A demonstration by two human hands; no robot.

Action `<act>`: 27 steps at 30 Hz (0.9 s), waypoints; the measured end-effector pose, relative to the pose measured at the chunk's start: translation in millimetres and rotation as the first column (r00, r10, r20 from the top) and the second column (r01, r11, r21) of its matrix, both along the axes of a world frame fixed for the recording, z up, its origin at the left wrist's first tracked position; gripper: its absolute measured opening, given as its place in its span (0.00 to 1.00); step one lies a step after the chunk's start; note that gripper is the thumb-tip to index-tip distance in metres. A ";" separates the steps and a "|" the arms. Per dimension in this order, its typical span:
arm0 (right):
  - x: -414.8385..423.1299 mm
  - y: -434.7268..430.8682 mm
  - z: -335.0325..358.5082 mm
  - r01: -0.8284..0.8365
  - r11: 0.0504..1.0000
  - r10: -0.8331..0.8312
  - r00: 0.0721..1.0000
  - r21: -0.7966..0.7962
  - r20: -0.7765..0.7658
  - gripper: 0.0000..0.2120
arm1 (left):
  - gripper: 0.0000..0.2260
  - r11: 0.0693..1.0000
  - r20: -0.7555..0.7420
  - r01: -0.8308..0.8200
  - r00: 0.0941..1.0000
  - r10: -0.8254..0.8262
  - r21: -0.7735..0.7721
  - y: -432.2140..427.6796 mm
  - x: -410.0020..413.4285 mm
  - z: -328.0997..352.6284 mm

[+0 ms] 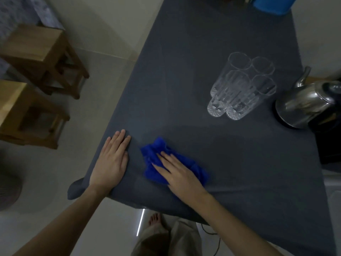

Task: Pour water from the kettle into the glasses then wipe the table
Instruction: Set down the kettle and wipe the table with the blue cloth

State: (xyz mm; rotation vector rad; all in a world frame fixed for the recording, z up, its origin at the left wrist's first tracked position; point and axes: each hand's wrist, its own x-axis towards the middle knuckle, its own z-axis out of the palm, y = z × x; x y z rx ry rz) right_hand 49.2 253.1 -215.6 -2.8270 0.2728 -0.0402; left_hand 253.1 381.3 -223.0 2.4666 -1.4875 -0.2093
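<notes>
Two hands are lying flat, fingers wide: right hand (181, 174) pressing blue cloth (153, 159), left hand (110, 161) at nine o'clock on table (203, 34).

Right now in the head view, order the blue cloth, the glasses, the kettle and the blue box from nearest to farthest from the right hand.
1. Blue cloth, directly under the right hand, touching it.
2. Glasses, clustered farther up the table.
3. Kettle, at the table's right edge.
4. Blue box, at the far end.

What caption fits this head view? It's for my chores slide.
Right hand wipes the grey table with a blue cloth, left hand flat beside it.
</notes>
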 end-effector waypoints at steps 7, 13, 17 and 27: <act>-126.7 -76.3 17.7 0.090 0.994 -0.105 0.961 -0.070 -0.256 0.60 | 0.22 1.000 -0.003 -0.012 1.000 0.012 0.017 -0.8 -0.4 0.9; -152.4 -113.6 14.6 0.020 0.996 -0.045 0.948 -0.083 -0.316 0.46 | 0.22 1.000 -0.001 -0.014 1.000 0.014 0.019 -0.9 1.0 -1.9; -71.0 -95.3 1.7 -0.417 0.905 0.395 0.896 -0.078 -0.204 0.43 | 0.23 0.999 0.020 -0.015 1.000 0.014 0.036 0.4 1.3 -2.6; 84.0 -85.1 -5.3 -0.351 0.934 0.348 0.936 -0.062 -0.045 0.28 | 0.24 0.998 -0.012 -0.018 1.000 0.019 0.056 2.0 3.0 -4.3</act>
